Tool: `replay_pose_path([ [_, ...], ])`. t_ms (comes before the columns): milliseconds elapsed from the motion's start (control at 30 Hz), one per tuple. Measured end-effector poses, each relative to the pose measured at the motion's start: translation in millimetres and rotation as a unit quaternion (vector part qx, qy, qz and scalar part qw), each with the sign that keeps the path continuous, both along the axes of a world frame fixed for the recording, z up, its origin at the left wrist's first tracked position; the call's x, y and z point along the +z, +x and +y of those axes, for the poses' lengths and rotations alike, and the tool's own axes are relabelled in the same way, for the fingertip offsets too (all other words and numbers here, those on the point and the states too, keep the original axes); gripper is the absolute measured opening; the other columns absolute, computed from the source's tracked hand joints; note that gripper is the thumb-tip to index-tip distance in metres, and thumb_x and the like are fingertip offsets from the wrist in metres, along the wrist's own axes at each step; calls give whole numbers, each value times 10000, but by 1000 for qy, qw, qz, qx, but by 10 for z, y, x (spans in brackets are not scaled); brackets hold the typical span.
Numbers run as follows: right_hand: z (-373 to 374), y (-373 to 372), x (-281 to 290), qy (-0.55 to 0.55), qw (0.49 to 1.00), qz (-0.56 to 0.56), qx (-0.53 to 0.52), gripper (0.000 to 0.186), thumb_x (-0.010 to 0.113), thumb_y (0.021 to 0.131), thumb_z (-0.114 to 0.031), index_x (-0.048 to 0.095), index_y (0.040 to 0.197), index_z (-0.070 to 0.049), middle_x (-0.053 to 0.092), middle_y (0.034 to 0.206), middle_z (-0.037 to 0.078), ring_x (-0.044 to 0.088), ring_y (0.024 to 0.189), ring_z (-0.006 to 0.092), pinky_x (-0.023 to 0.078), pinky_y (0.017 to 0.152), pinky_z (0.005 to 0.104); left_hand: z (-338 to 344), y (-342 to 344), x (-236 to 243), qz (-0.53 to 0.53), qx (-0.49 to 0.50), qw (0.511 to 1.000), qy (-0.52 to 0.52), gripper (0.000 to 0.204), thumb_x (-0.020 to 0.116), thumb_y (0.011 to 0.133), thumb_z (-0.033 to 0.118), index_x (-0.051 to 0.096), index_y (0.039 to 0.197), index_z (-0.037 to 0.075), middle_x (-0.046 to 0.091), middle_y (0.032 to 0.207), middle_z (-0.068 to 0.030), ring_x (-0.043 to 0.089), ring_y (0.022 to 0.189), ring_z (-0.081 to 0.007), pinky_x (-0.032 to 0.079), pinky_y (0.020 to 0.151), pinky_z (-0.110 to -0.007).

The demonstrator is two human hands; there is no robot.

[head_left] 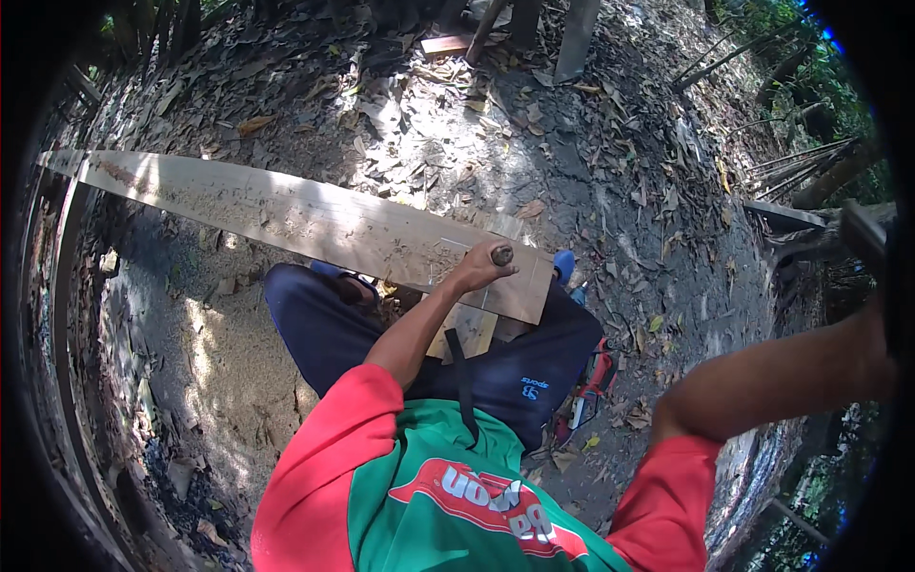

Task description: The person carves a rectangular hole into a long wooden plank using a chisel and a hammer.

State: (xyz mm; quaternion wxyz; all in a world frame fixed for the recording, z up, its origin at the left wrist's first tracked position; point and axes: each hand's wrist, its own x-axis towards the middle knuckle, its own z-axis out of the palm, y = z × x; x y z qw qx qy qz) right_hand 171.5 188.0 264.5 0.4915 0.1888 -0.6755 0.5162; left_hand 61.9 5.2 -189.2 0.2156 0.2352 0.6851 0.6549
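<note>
My left hand [474,269] is closed around an upright chisel [502,255]; the round end of its wooden handle shows above my fist, and the blade is hidden. It stands over the near right end of a long wooden board [334,224], which has pencil lines across it and wood chips along its top. Raised far out to the right, my right hand [879,355] grips a hammer [864,238], partly lost in the dark rim of the picture. The board crosses my legs, and a shorter wood piece [469,329] lies beneath it.
A red-handled saw [599,372] lies on the ground beside my right knee. Dry leaves [457,162] cover much of the dirt. Posts [577,43] stand at the far side, with branches [829,176] at the right and a wooden rail [65,248] at the left.
</note>
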Motion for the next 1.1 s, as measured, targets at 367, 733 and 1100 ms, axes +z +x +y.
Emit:
replay_pose_path([
  [367, -375, 220, -3632, -58, 714, -692, -85, 262, 648, 782, -150, 611, 970, 28, 620, 626, 125, 642, 508, 214, 508, 495, 377, -133, -129, -245, -8, 0, 999, -32, 260, 806, 844, 203, 581, 816, 76, 503, 725, 41, 447, 698, -87, 409, 632, -296],
  [733, -438, 760, -4207, 155, 530, -831, -63, 473, 700, 808, -283, 598, 1118, 60, 673, 1080, 324, 623, 1087, 488, 500, 937, 531, -48, -11, 108, -108, 23, 991, -76, 246, 801, 827, 119, 566, 771, 75, 517, 713, 30, 479, 687, -86, 426, 655, -281],
  [1100, -394, 730, -4198, 162, 543, -822, -53, 462, 695, 806, -258, 597, 1136, 50, 678, 1071, 324, 643, 1063, 478, 500, 946, 525, -604, -722, 1957, -103, 168, 941, 276, 372, 596, 952, 107, 471, 1286, 3, 590, 873, -49, 628, 788, -163, 546, 852, -365],
])
